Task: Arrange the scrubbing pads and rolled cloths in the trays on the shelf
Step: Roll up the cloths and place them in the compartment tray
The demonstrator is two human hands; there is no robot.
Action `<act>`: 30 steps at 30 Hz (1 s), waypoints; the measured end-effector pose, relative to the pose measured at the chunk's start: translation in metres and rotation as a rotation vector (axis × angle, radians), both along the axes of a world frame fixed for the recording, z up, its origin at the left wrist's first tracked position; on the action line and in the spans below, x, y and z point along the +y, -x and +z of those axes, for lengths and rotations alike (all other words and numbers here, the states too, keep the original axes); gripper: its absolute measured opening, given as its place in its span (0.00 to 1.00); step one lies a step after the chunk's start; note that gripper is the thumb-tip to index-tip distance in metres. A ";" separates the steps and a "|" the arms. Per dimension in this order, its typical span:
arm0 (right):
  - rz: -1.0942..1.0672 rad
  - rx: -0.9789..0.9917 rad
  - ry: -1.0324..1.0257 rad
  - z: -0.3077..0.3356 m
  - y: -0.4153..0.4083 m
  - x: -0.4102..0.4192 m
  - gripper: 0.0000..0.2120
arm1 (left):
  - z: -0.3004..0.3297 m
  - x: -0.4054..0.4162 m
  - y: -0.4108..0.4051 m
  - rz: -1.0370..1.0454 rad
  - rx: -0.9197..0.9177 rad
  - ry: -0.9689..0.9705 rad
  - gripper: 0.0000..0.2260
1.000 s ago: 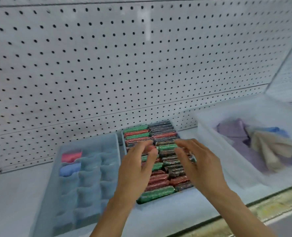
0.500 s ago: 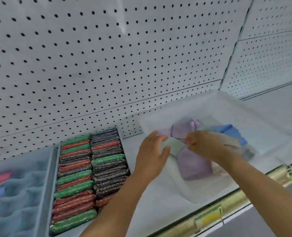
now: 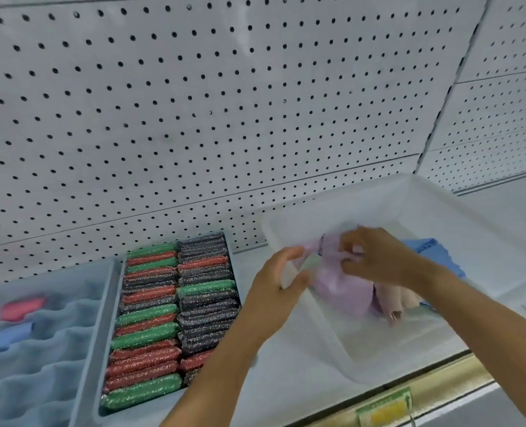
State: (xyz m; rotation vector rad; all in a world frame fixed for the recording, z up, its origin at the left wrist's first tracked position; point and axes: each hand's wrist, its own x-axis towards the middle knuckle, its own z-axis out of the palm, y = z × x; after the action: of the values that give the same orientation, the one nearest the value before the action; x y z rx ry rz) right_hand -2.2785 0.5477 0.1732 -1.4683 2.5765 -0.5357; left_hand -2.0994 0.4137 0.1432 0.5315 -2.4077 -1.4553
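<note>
Lilac cloth [image 3: 341, 285] lies bunched in the translucent bin [image 3: 378, 192] at the right of the shelf [image 3: 286, 392], and the right hand [image 3: 378, 260] pinches its upper edge between curled fingers and thumb, lifting that edge a little. Left hand [image 3: 277, 285] is curled round the bin's near-left rim and grips it, as if to steady the bin. Beside the lilac piece sit beige cloths [image 3: 391, 300] and a blue cloth [image 3: 434, 251], loose and not yet rolled. A second ago both hands were over the scrubbing pads [image 3: 169, 309], fingers spread on the rows; half a second ago they had reached the bin, the right already on the cloth pile. So the hands have left the pads and turned to the cloths. That suggests the pad tray [image 3: 101, 408] is finished: its two columns of red, green and dark glittery pads stand packed edge to edge. To the left, the divided organiser [image 3: 110, 288] holds only a red roll [image 3: 21, 308] and a blue roll [image 3: 10, 335] in its far cells, with most cells unfilled, so the cloth work has, I judge, barely begun. White pegboard [image 3: 224, 103] backs the shelf, and a green-and-yellow price tag [image 3: 385, 411] sits on the front rail.
</note>
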 end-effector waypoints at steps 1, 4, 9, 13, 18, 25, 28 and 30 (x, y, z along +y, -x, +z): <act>-0.036 -0.116 0.114 0.016 -0.011 0.001 0.09 | 0.005 0.000 -0.006 0.001 0.031 -0.057 0.20; 0.002 -0.357 0.366 0.062 -0.050 -0.005 0.12 | 0.031 -0.004 -0.018 -0.033 0.145 -0.245 0.25; 0.114 -0.521 0.607 0.101 -0.103 -0.030 0.13 | 0.079 -0.030 -0.048 0.073 0.249 -0.528 0.27; 0.187 -0.634 0.680 0.111 -0.139 -0.056 0.10 | 0.107 -0.061 -0.091 0.103 0.318 -0.589 0.19; 0.215 -0.751 0.682 0.106 -0.183 -0.093 0.11 | 0.135 -0.094 -0.141 0.247 0.429 -0.334 0.01; 0.312 -0.921 0.628 0.114 -0.240 -0.132 0.16 | 0.169 -0.118 -0.187 0.206 0.425 -0.014 0.03; 0.262 -0.844 0.780 0.117 -0.257 -0.147 0.13 | 0.174 -0.131 -0.204 0.218 0.317 -0.091 0.09; 0.259 -0.737 0.842 0.115 -0.264 -0.154 0.07 | 0.174 -0.139 -0.217 0.230 0.161 -0.115 0.15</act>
State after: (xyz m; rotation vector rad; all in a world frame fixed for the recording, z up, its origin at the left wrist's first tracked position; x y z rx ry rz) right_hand -2.0146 0.3942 0.2886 -1.3464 1.5940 -1.8393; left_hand -1.8826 0.2747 0.3177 0.6656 -2.0738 -1.4808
